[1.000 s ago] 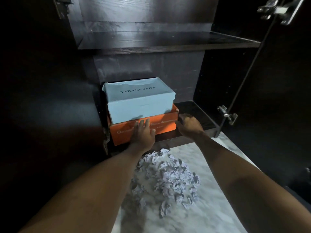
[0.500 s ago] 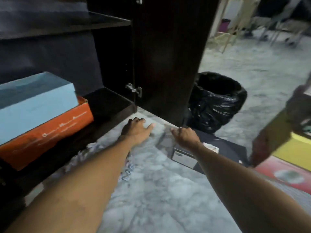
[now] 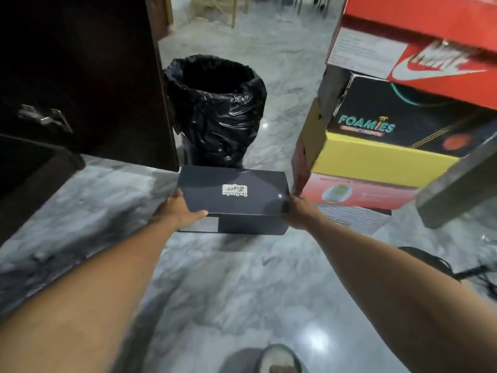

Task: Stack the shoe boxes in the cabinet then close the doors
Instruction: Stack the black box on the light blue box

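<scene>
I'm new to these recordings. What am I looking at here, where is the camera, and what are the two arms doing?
There is no machine: the camera is worn on a person's head and looks down at their own bare arms. The left hand and right hand grip opposite ends of a dark shoe box, which appears to rest on the marble floor. Behind it stands a bin lined with a black bag. To the right is a stack of shoe boxes, red, black and yellow. On the left, the dark cabinet stands with its door open.

bin with black bag (image 3: 215, 109) | marble floor (image 3: 236, 292) | black cable (image 3: 468, 273)
</scene>
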